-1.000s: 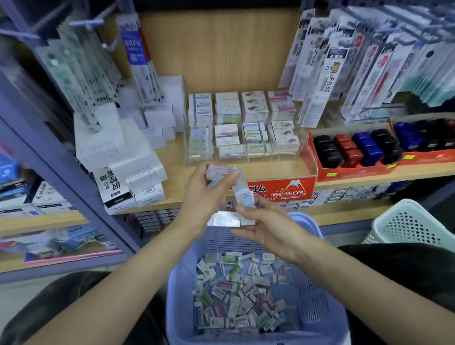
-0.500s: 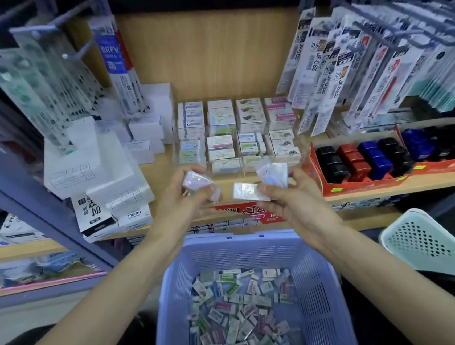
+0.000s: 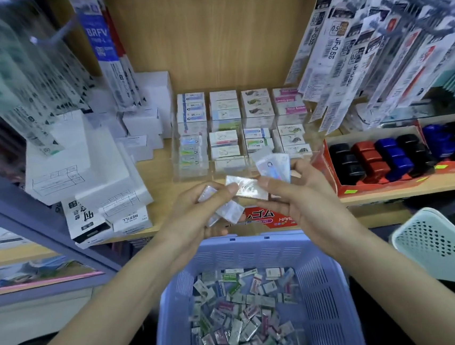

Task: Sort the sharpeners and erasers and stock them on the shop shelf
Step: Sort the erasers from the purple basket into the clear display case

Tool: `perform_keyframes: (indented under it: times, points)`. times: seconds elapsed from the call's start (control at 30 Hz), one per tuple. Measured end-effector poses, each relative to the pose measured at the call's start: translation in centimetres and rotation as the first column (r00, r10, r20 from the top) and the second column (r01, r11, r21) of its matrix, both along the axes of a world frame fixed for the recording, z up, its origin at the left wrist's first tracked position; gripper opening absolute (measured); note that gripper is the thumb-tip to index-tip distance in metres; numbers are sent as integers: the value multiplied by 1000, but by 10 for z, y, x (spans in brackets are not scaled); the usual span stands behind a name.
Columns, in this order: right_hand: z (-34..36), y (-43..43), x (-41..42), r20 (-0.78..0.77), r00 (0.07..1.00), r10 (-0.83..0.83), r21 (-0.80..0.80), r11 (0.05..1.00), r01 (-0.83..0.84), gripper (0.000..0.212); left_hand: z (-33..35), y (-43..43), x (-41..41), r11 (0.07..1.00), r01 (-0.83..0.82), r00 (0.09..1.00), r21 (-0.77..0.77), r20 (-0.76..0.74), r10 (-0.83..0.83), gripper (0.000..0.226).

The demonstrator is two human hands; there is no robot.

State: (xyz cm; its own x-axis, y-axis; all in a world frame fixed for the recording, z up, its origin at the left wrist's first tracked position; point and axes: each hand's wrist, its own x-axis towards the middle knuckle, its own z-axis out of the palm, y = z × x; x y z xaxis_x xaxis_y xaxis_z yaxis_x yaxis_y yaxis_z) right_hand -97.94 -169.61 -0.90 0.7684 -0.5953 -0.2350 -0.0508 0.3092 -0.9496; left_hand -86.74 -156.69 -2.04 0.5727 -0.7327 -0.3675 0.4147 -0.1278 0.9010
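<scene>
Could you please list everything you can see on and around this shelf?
basket: one, lilac, below both grips
loose erasers: many, mixed colours, in the basket
stacked erasers: many, pastel, centre of the shelf
red box: one, holding black, red and blue items, shelf right
white boxes: several, white, shelf left
hanging packs: many, mostly white, both sides
second basket: one, pale, lower right
held erasers: a few, shiny wrap, between both grips
left grip: one, holding erasers
right grip: one, holding erasers

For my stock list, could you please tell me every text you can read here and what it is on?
"BRFV": blue hanging pack.
"JF-0.5": hanging refill pack.
"REFILL": white box, upside down.
"ゴム" and "HAR", cut off: red carton.
Labels on the wrapped erasers in the basket: too blurred.
</scene>
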Motion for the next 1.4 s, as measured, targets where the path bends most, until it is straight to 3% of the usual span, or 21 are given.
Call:
perform_keyframes:
  times: [0.07, 0.13, 0.33, 0.43, 0.5, 0.77, 0.9, 1.0, 1.07, 1.3, 1.4]
  points:
    - [-3, -1, -1, -104, 994, -41, -226, 974, 16, 29, 1, 1, 3, 1000, -20, 1000, 20, -9, 20, 21]
    - [-5, -4, 0, -152, 987, -53, -336, 942, -1, 28, 3, 2, 9, 997, -73, 997, 32, -18, 73, 25]
    - [-12, -2, 7, -179, 983, 35, -257, 963, -81, 29, 6, 3, 19, 992, -124, 992, 31, -11, 125, 26]
    - [-13, -4, 9, -95, 994, 59, -20, 998, -61, 21, 5, 5, 19, 992, -120, 993, 39, -4, 120, 29]
    - [-11, -7, 10, -117, 993, 14, 77, 997, -5, 22, 5, 5, 19, 992, -117, 993, 55, -4, 118, 28]
    - [-5, -9, 26, -271, 962, 42, 13, 999, -40, 21, 7, 0, 23, 994, -85, 996, 63, -3, 86, 20]
    - [0, -23, 49, -284, 959, -6, 45, 999, 19, 18, 8, -4, 31, 991, -125, 992, 37, 24, 124, 38]
    - [-1, -45, 77, -338, 918, -206, -108, 978, 179, 20, 9, -5, 40, 981, -195, 981, 18, -10, 195, 33]
    - [-7, -54, 96, -377, 889, -261, -243, 954, 177, 23, 12, -5, 46, 979, -203, 976, -14, -85, 202, 22]
    - [-27, -63, 132, -508, 809, -295, -468, 883, 28, 29, 14, -1, 55, 979, -195, 972, -60, -143, 185, 21]
    - [-31, -60, 134, -590, 722, -362, -676, 710, -196, 33, 13, 0, 55, 979, -193, 973, -57, -137, 184, 20]
